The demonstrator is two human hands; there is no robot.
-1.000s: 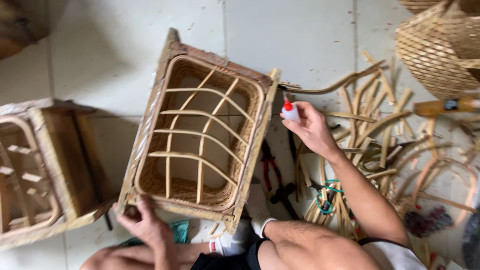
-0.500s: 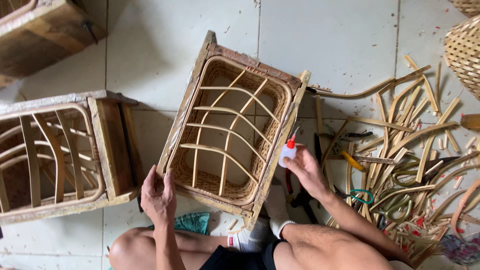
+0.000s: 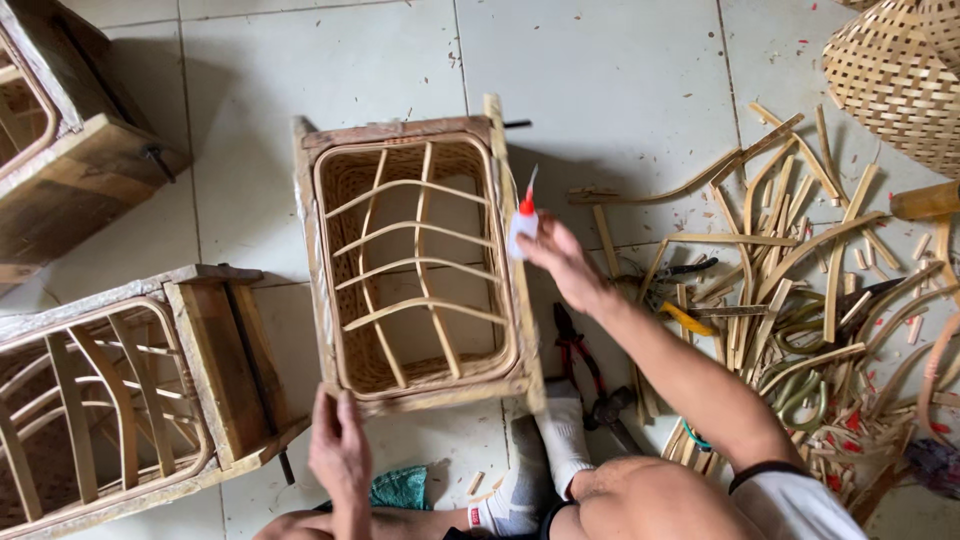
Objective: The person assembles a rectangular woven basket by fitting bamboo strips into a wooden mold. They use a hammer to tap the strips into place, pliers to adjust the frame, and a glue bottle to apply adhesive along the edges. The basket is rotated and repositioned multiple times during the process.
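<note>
On the tiled floor (image 3: 600, 80), the left hand (image 3: 338, 452) grips the near edge of the rattan-lined wooden frame (image 3: 410, 262), while the right hand (image 3: 562, 262) holds 1 red-capped glue bottle (image 3: 522, 222) against its right edge.

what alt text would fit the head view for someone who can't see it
Seen from above, a person steadies a rattan basket frame on a tiled floor, left hand at its near edge, right hand holding a small red-tipped glue bottle by its right rim. Rattan strips and pliers lie to the right, wooden frames to the left.
</note>
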